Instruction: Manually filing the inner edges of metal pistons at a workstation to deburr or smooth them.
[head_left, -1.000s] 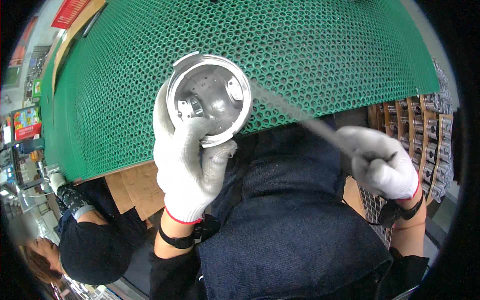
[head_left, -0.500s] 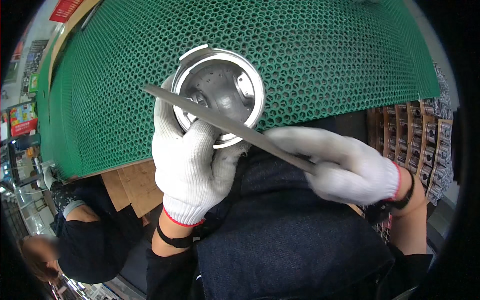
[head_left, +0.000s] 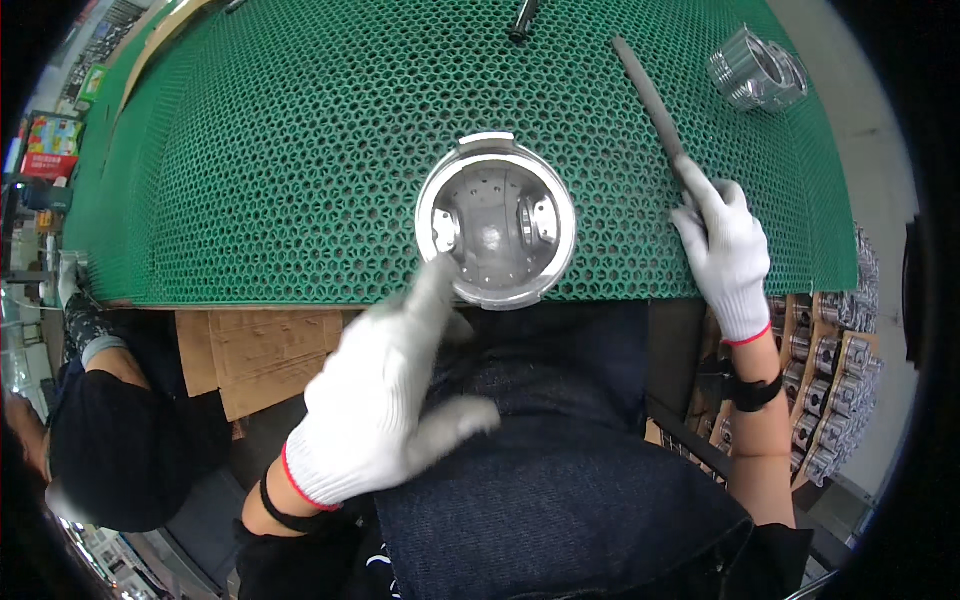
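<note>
Two hands in white knit gloves with red cuffs work above a green honeycomb mat (head_left: pixel 330 150). One metal piston (head_left: pixel 492 232) sits at the mat's near edge, its hollow side facing up, a pin boss showing on each side of the interior and a raised skirt section at the far side of its rim. The left hand (head_left: pixel 375 400) is released, with thumb and fingers spread; it is blurred, and one fingertip overlaps the piston's near-left rim, though I cannot tell whether it touches. The right hand (head_left: pixel 727 240) has its index finger at the near end of a flat grey file (head_left: pixel 648 95), which slants away across the mat to the right of the piston; that end is hidden, so I cannot tell whether the fingers grasp it. Farther right, ribbed silvery metal parts (head_left: pixel 757 72) stand together near the mat's far corner. A black tool (head_left: pixel 523 20) lies at the far edge. Below on the right, more pistons (head_left: pixel 835 385) fill a rack, and cardboard (head_left: pixel 262 355) shows below the mat on the left.
</note>
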